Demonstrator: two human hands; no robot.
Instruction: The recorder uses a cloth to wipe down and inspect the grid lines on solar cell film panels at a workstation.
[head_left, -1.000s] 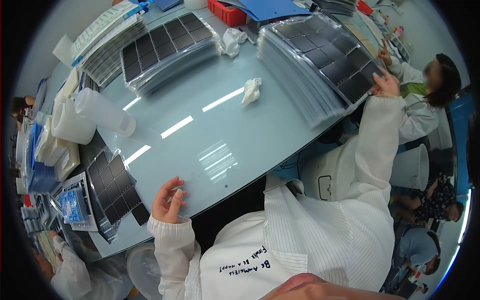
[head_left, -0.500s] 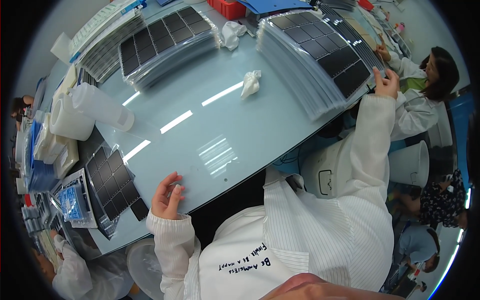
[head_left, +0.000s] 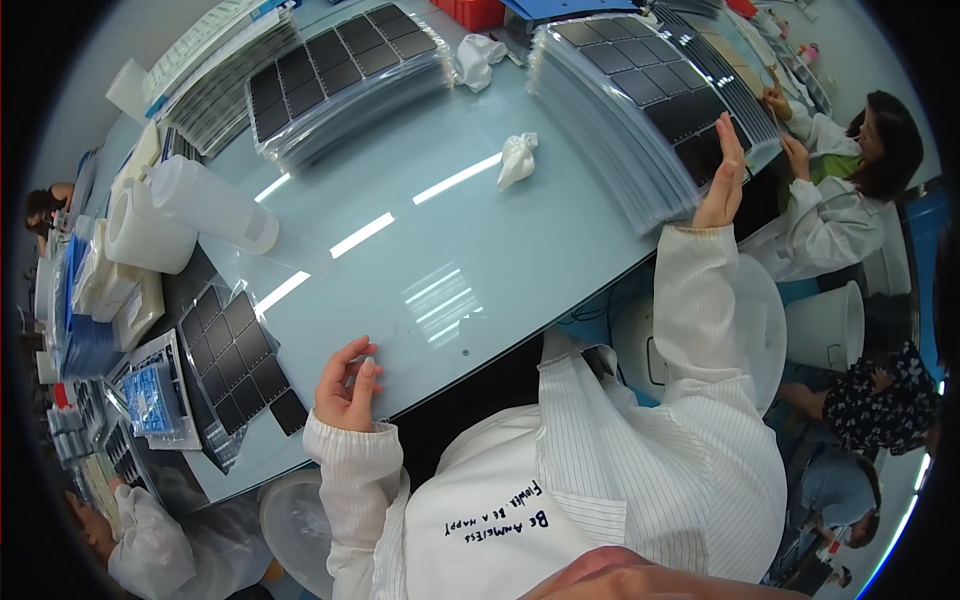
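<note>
My right hand (head_left: pixel 722 182), fingers straight and together, is at the near right corner of a tall stack of clear plastic sheets (head_left: pixel 610 150) topped with dark rectangular panels. It holds nothing; whether it touches the stack is hard to tell. My left hand (head_left: pixel 347 388) hovers by the table's near edge, loosely curled, thumb apart and nothing in it. A crumpled white tissue (head_left: pixel 518 158) lies left of the stack on the pale glossy table (head_left: pixel 400 290). Left of my left hand lies a sheet of dark panels (head_left: pixel 232 350).
A similar stack (head_left: pixel 350 90) stands at the back, beside another crumpled tissue (head_left: pixel 478 60). At left are a translucent bottle (head_left: pixel 215 205), a white roll (head_left: pixel 150 230) and a blue packet (head_left: pixel 150 400). A co-worker (head_left: pixel 840 190) sits at the right; a white bucket (head_left: pixel 828 325) stands below.
My right hand has moved left and nearer to the stack's corner, its fingers straightening. My left hand stays curled near the edge. The whole view has shifted slightly.
</note>
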